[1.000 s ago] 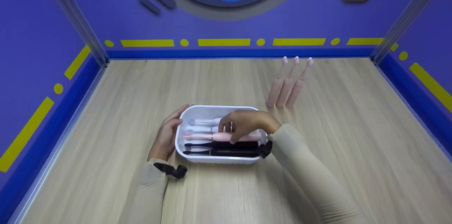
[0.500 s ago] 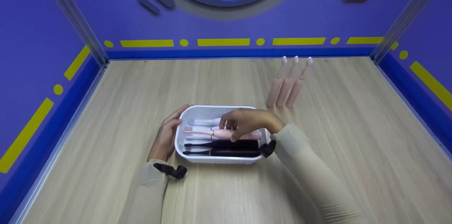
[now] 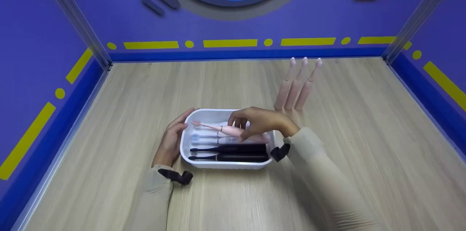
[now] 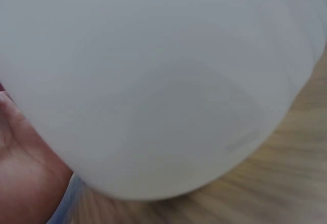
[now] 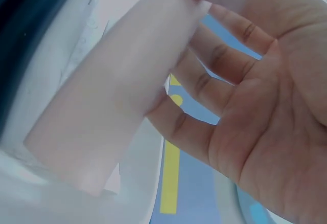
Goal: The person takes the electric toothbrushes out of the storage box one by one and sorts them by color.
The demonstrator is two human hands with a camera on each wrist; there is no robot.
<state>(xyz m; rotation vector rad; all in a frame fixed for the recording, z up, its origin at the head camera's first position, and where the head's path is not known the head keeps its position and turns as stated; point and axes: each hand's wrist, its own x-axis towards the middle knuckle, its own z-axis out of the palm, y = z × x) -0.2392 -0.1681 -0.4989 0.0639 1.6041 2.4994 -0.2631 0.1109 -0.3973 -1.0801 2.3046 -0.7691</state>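
Fingers of the right hand (image 3: 260,123) are pinched around a pink electric toothbrush (image 3: 227,130), its brush end tilted up above the white tray (image 3: 225,165) while its base is low among the others. The step in hand looks like lifting this brush out of the tray; the next move would call for raising it clear of the rim without dragging its neighbours. From the right wrist view, the pink handle (image 5: 110,101) sits clamped between thumb and fingertips, the palm open behind it. The left hand (image 3: 171,140) lies flat against the tray's left end, fingers straight, steadying it on the desk (image 3: 346,143); the left wrist view shows little but the tray's white wall (image 4: 163,81).

In the tray lie a white toothbrush (image 3: 207,139) and two black toothbrushes (image 3: 229,152), side by side just below the lifted one, close enough to be knocked. Three pink toothbrushes (image 3: 298,85) stand upright in a tight group behind and to the right of the tray, near the blue back wall (image 3: 233,23).
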